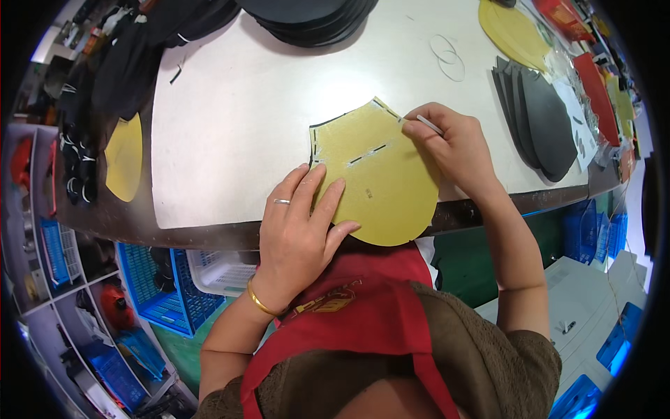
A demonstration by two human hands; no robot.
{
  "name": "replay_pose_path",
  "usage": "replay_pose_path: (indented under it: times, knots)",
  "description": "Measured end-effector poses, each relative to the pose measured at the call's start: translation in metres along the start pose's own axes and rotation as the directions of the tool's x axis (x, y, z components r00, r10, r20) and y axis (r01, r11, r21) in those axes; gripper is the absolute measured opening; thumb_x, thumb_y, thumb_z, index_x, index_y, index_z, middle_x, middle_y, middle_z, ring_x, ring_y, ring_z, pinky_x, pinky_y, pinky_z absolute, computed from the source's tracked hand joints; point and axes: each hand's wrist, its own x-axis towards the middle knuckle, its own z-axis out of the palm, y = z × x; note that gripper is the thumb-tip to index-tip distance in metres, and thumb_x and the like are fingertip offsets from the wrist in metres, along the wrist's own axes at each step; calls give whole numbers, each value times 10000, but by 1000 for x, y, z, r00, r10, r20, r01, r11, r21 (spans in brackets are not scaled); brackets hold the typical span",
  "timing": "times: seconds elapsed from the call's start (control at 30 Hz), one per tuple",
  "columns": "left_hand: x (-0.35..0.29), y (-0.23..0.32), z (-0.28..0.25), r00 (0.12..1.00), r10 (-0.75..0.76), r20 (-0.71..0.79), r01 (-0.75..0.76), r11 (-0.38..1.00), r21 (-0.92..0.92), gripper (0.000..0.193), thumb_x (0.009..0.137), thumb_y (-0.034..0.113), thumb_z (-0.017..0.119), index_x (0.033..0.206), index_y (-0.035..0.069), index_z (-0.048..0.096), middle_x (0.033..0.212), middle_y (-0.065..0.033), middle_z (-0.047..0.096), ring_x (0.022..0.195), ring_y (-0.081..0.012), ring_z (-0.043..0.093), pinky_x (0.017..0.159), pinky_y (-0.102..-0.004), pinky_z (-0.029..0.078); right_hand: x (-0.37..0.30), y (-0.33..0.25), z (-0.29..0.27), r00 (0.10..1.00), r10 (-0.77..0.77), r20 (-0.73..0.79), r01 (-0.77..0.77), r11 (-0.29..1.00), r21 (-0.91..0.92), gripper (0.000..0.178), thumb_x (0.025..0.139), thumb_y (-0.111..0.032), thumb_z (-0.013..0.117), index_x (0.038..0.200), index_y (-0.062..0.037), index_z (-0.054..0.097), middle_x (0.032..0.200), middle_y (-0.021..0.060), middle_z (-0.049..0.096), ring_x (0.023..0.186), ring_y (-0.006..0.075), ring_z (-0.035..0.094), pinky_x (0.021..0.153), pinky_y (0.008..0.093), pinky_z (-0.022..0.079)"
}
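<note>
A yellow template [398,195] with a rounded lower end and a pointed top lies at the table's front edge. Narrow slots in it show black, with whitish marks around them. A thin black edge of a piece beneath shows along its upper left side. My left hand [296,216] rests on the template's left side, fingers spread and pressing flat. In my right hand [450,143] a thin pale pen [429,124] is pinched between thumb and fingers. Its tip is close to the slot at the template's upper right edge.
Black rounded pieces are stacked at the table's far side [307,21] and fanned out at right [537,119]. Other yellow templates lie left [125,160] and far right [513,31]. Thin rings [447,59] lie on the white tabletop. Blue crates [164,286] stand below left.
</note>
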Motion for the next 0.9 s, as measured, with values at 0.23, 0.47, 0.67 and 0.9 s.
replay_pose_path:
  times: [0.23,0.47,0.67,0.9]
  knots:
    - [1,-5,1,1000,10,-6,-10,1000,-28,583,758,260,842,1254,19,652,1350,-191,583,1254,-400,543,1020,-479,458,1,-6,6,999,-5,-45,-1,992,-129,246,951,-280,678,994,-44,736,787,126,737,727,269,731,682,347,555]
    - [2,0,-1,999,-17,35,17,1000,1,579,742,240,844,1243,25,649,1353,-182,574,1246,-405,536,1005,-484,469,7,-6,-8,998,57,-12,-59,981,-183,232,926,-239,714,999,-19,721,788,138,725,685,210,693,667,307,528]
    - [5,3,-4,998,-22,63,20,1000,23,596,740,242,845,1262,35,643,1356,-175,567,1235,-397,536,1000,-478,473,5,-1,-10,1000,26,-2,-26,980,-198,217,912,-235,727,937,-19,730,774,137,714,704,221,702,661,315,523]
    - [9,5,-7,996,-17,87,12,998,62,615,716,229,847,1285,93,660,1361,-166,572,1206,-393,544,993,-471,484,1,-4,-6,997,-69,-31,55,943,-328,209,908,-298,717,957,-96,736,840,85,725,742,288,703,670,376,542]
